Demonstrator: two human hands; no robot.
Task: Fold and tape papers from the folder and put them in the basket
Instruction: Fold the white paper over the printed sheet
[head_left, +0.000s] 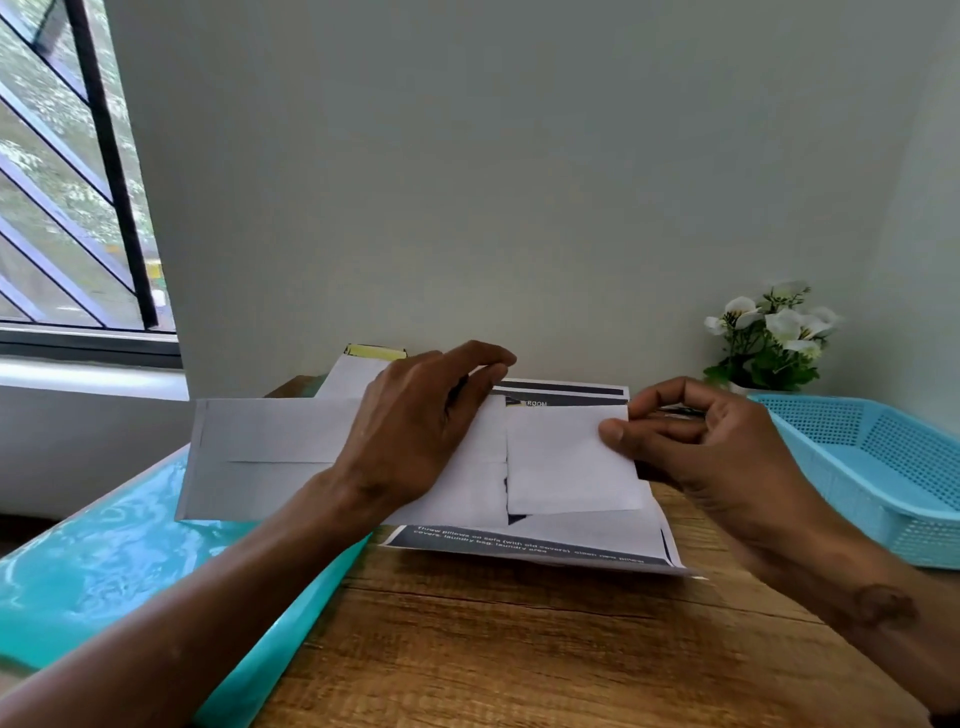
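Observation:
A long white folded paper strip (270, 457) lies across the table middle, over a printed sheet (524, 545). My left hand (415, 431) rests flat on the strip's middle, fingers straight and pointing right. My right hand (696, 441) pinches the right end flap (566, 457), which is folded over toward the middle. A teal folder (104, 566) lies at the left under my left forearm. The light blue mesh basket (872, 462) stands at the right edge; its visible inside holds nothing.
White artificial flowers in a pot (769, 338) stand at the back right by the wall. A yellow-edged object (374, 352) and more paper (348, 376) lie behind my left hand. The wooden table (519, 649) runs to the near edge. A barred window (67, 182) is at the left.

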